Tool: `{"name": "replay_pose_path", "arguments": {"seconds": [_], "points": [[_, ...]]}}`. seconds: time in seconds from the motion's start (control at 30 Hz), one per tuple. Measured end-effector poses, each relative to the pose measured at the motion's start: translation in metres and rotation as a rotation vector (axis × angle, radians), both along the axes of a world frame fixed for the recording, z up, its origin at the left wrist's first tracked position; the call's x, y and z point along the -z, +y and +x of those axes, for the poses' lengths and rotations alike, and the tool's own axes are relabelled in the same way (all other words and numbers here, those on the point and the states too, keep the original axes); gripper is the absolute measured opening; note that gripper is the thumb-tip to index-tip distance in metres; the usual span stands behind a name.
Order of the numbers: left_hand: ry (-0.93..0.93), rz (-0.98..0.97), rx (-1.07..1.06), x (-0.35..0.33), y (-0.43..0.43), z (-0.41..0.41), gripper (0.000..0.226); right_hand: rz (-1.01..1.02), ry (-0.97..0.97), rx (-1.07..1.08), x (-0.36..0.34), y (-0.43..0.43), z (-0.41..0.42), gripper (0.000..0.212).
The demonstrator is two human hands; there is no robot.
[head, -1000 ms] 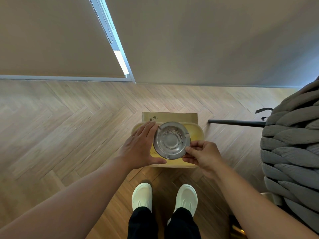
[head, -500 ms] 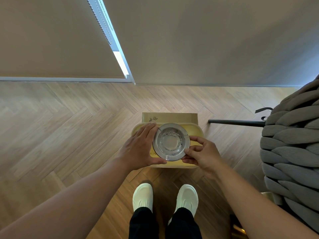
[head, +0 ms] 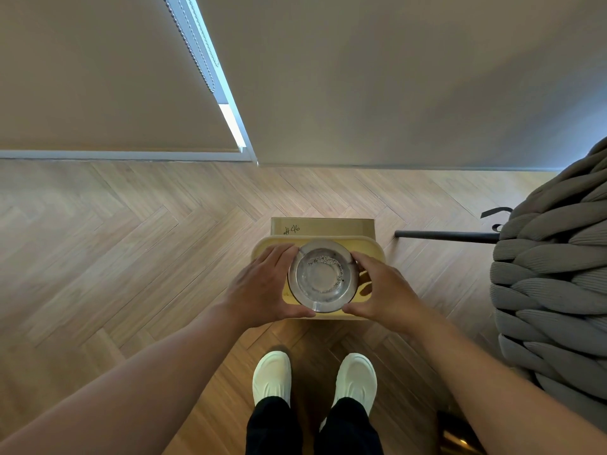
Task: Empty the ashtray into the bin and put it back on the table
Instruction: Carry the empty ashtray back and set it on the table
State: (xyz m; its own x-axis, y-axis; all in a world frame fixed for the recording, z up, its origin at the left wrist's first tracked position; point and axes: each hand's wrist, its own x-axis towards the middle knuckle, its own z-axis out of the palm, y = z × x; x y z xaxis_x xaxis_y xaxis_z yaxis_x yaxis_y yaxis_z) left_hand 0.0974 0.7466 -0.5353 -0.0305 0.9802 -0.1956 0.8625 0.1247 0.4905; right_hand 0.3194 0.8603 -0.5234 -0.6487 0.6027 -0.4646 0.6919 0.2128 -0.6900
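Note:
A round metal ashtray with grey ash specks in its bowl is held level over a yellow bin that stands on the wood floor. My left hand cups the ashtray's left rim, thumb under its near edge. My right hand grips its right rim, fingers at the far side and thumb at the near edge. A cardboard flap marked "#46" sticks out behind the bin. Most of the bin's inside is hidden by the ashtray and hands.
My two white shoes stand just in front of the bin. A chunky grey knitted seat fills the right side, with a dark bar on the floor beside it. Beige blinds hang at the back.
My right hand has shifted from pinching the ashtray's near right edge to a wider grip around its right rim. The ashtray stays level over the bin.

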Motion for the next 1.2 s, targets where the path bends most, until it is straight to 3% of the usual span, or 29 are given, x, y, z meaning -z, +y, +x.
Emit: {"name": "replay_pose_path", "arguments": {"seconds": [0.23,0.63,1.0,1.2], "points": [[-0.036,0.028,-0.010,0.000,-0.004,0.004,0.114,0.156,-0.044,-0.076,0.004,-0.002,-0.004,0.085],[0.013,0.019,-0.009,-0.029,-0.005,0.008,0.114,0.180,-0.076,-0.062,-0.015,-0.009,-0.005,0.087],[-0.040,-0.041,-0.059,-0.129,-0.021,0.019,0.111,0.134,-0.079,-0.053,-0.117,-0.024,0.002,0.081],[-0.051,-0.039,-0.091,-0.206,-0.038,0.026,0.107,0.116,-0.122,-0.059,-0.189,-0.039,0.006,0.089]]}}
